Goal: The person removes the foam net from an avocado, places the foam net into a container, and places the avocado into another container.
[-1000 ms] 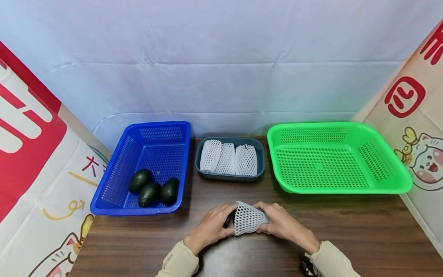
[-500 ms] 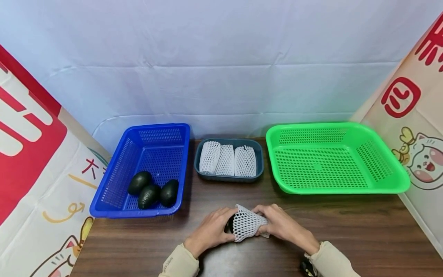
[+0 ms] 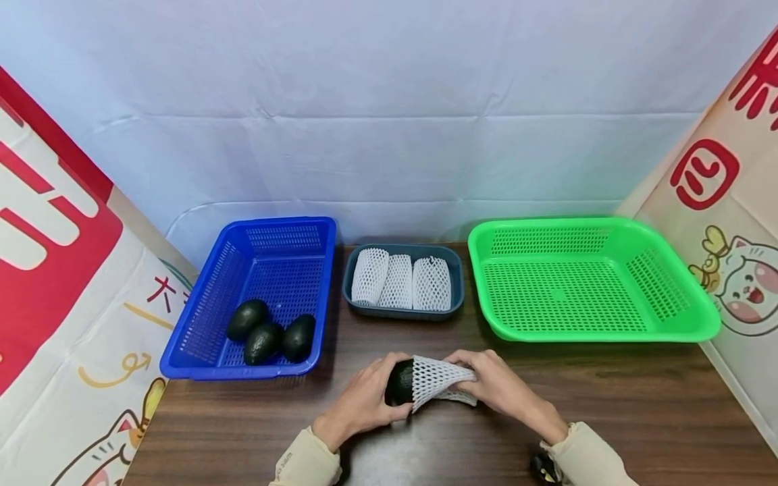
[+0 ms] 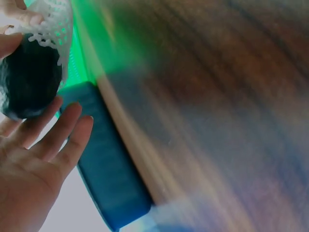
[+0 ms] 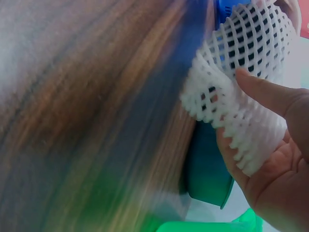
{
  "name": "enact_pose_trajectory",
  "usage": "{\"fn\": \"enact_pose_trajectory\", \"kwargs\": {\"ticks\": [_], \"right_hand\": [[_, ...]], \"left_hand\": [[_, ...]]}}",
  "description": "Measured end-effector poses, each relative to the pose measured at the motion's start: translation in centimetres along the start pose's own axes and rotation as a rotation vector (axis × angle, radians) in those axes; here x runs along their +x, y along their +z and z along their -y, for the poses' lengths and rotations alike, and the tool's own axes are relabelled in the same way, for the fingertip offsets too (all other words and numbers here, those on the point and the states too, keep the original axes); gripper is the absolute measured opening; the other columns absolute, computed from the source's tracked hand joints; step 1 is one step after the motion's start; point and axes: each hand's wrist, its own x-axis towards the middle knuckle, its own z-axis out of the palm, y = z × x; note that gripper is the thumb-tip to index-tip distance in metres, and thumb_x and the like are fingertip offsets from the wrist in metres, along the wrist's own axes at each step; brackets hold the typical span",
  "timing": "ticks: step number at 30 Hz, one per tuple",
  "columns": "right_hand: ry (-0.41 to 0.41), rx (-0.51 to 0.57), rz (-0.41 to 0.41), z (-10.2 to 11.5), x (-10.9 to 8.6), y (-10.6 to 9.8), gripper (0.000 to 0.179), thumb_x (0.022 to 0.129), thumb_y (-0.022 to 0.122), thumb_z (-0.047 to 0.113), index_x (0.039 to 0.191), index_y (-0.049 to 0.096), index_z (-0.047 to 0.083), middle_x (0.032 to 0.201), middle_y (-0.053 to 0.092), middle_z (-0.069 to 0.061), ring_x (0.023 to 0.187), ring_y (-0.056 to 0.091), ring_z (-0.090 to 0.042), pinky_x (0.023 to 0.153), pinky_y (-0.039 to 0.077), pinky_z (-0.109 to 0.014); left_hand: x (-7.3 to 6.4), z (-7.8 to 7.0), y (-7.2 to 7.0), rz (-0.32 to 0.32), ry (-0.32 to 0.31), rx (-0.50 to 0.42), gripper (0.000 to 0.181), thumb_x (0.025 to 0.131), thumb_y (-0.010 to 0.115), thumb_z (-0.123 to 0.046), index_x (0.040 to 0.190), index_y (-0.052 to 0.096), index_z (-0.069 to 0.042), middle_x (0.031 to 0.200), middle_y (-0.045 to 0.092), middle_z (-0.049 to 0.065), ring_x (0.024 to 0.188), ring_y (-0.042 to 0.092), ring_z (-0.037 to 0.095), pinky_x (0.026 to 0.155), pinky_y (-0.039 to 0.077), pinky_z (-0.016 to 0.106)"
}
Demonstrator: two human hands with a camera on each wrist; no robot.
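Note:
Between the hands, in the head view, a dark avocado (image 3: 399, 383) is partly inside a white foam net sleeve (image 3: 431, 379). My left hand (image 3: 367, 398) grips the avocado's bare end, thumb on the near side and fingers on the far side. The left wrist view shows several fingers (image 4: 73, 137) spread under the avocado (image 4: 33, 77). My right hand (image 3: 500, 388) pinches the sleeve at its right end. Seen from the right wrist, the thumb (image 5: 268, 92) presses on the sleeve (image 5: 251, 43), whose loose end folds over the palm.
A blue basket (image 3: 243, 370) at left holds several avocados. At centre back, a dark teal tray (image 3: 404, 314) carries several foam net sleeves (image 3: 431, 283). The green basket (image 3: 589, 334) stands at right. Printed cloths flank the wooden table (image 3: 608, 398), with a pale cloth (image 3: 389, 135) behind.
More of the avocado's left end shows than before. The sleeve's right end has spread, and its lower flap now hangs apart below my right hand. The baskets and tray stay put.

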Motion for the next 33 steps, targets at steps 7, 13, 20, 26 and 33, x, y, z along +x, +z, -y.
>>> {"fn": "enact_pose_trajectory", "kwargs": {"ticks": [7, 13, 20, 26, 33], "right_hand": [[0.014, -0.042, -0.138, 0.1, 0.3, -0.6, 0.031, 0.078, 0.081, 0.007, 0.107, 0.070, 0.013, 0.097, 0.075, 0.001, 0.085, 0.064, 0.000, 0.073, 0.054, -0.025], [0.027, 0.005, -0.218, 0.5, 0.6, -1.0, 0.044, 0.080, 0.081, 0.012, 0.121, 0.062, 0.011, 0.096, 0.073, -0.001, 0.082, 0.063, -0.003, 0.068, 0.051, -0.025], [0.159, 0.186, -0.228, 1.2, 1.6, -1.2, 0.064, 0.089, 0.073, 0.017, 0.141, 0.037, 0.004, 0.095, 0.070, -0.010, 0.074, 0.062, -0.002, 0.063, 0.050, -0.024], [0.191, 0.303, -0.238, 1.5, 3.1, -1.2, 0.060, 0.094, 0.067, 0.014, 0.139, 0.030, 0.002, 0.111, 0.068, -0.018, 0.085, 0.064, -0.007, 0.072, 0.053, -0.025], [0.281, 0.350, -0.263, 1.8, 5.5, -1.2, 0.065, 0.093, 0.064, 0.010, 0.141, 0.022, 0.004, 0.120, 0.062, -0.022, 0.087, 0.064, -0.016, 0.076, 0.051, -0.026]], "left_hand": [[-0.2, 0.2, -1.6, -0.116, 0.007, -0.015, 0.075, 0.075, 0.083, -0.019, 0.139, 0.044, -0.012, 0.127, 0.065, 0.008, 0.112, 0.066, 0.020, 0.090, 0.055, 0.041], [-0.1, 0.8, -3.1, -0.237, 0.090, -0.024, 0.081, 0.080, 0.081, -0.010, 0.150, 0.040, -0.016, 0.142, 0.052, 0.007, 0.120, 0.061, 0.019, 0.093, 0.055, 0.038], [-0.4, 1.6, -4.4, -0.363, 0.081, 0.016, 0.072, 0.077, 0.082, -0.011, 0.142, 0.049, -0.015, 0.137, 0.054, 0.014, 0.116, 0.064, 0.025, 0.089, 0.056, 0.040], [-0.6, 2.4, -5.7, -0.424, 0.048, 0.055, 0.070, 0.076, 0.083, -0.013, 0.138, 0.050, -0.009, 0.134, 0.056, 0.014, 0.123, 0.058, 0.025, 0.097, 0.051, 0.042], [-0.7, 2.9, -7.1, -0.459, -0.001, 0.075, 0.071, 0.075, 0.084, -0.013, 0.136, 0.049, -0.004, 0.133, 0.057, 0.018, 0.123, 0.056, 0.029, 0.100, 0.047, 0.045]]}}
